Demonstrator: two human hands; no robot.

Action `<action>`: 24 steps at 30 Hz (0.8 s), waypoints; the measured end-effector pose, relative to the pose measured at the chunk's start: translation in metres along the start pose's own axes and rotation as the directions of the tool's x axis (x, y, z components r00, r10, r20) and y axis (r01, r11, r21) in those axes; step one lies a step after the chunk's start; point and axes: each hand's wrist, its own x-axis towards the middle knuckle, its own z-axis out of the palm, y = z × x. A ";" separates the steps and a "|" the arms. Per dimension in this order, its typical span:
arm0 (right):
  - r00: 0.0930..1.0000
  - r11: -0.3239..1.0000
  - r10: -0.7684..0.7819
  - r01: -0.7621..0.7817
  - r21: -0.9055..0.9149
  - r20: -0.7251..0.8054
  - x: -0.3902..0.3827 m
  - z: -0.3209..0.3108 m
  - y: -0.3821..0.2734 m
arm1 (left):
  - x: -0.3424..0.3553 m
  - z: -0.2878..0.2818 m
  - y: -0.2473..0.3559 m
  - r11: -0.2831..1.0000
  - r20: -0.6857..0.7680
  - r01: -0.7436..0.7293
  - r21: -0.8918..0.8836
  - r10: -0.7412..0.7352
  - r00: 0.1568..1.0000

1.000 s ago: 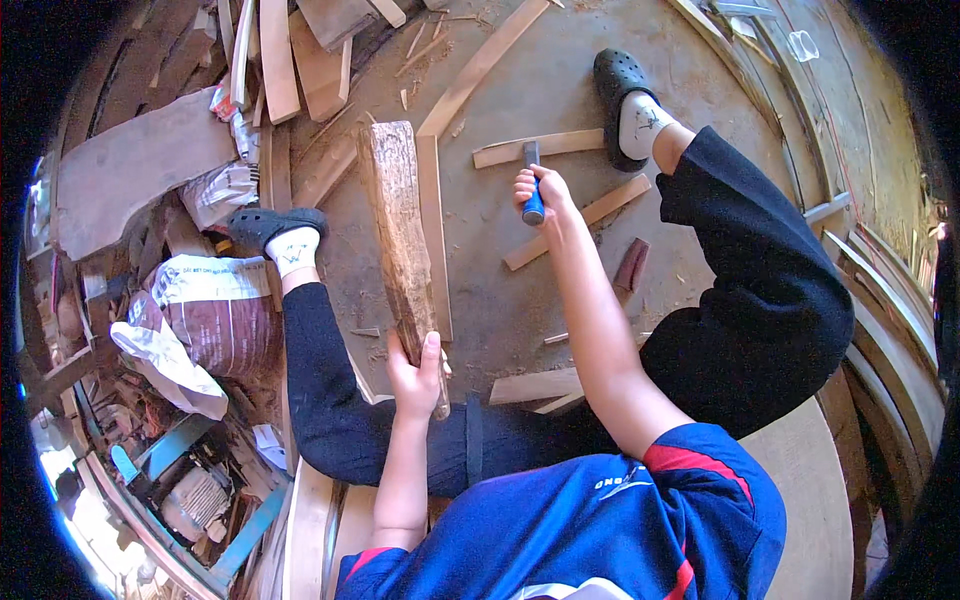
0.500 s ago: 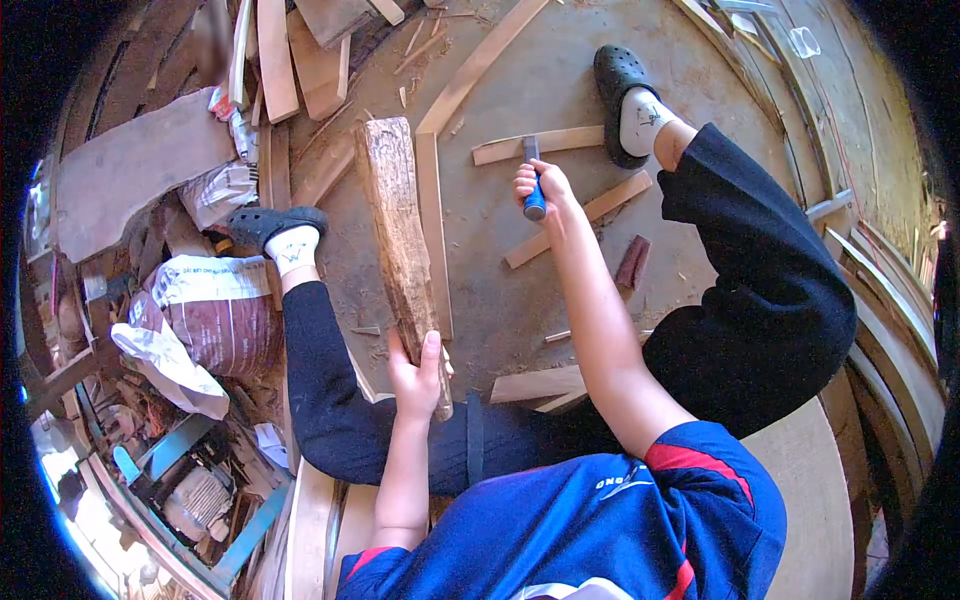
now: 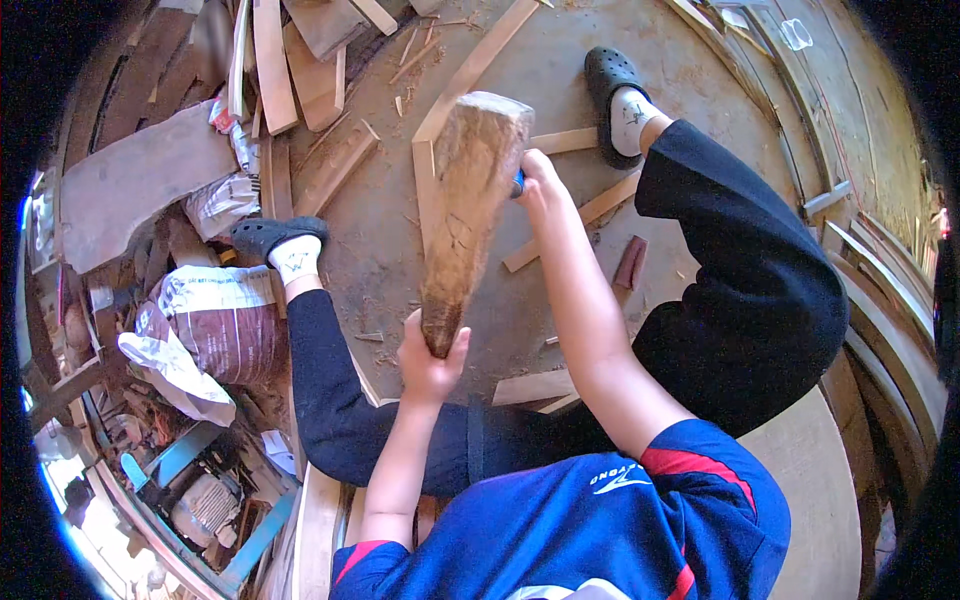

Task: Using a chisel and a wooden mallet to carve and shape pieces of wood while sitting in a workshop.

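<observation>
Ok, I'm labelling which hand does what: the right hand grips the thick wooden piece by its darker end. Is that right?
Wrong hand: in the head view, the left hand grips the thick wooden piece by its darker end.

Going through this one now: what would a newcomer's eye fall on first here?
Probably the thick piece of wood at the centre, its lower end gripped in the left hand. Just right of its upper part, the right hand holds a blue handle, mostly hidden behind the wood. Next would come the maroon-and-white sack at the left, below the black clog on the left foot.
</observation>
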 end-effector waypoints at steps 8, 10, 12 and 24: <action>0.990 0.968 0.130 -0.138 0.209 0.051 -0.012 -0.001 -0.009 | 0.021 0.018 -0.017 0.973 0.188 0.220 0.068 -0.229 0.955; 0.988 0.965 0.123 -0.140 0.221 0.088 -0.015 0.001 -0.004 | 0.014 0.009 -0.014 0.998 0.072 0.060 -0.027 -0.057 0.996; 0.990 0.958 0.099 -0.122 0.258 0.103 -0.016 0.003 0.003 | 0.007 0.000 -0.008 0.993 0.057 0.083 -0.088 -0.078 0.995; 0.990 0.967 0.108 -0.126 0.221 0.091 -0.019 -0.016 0.010 | -0.005 -0.008 0.004 0.981 0.049 0.170 -0.088 -0.166 0.985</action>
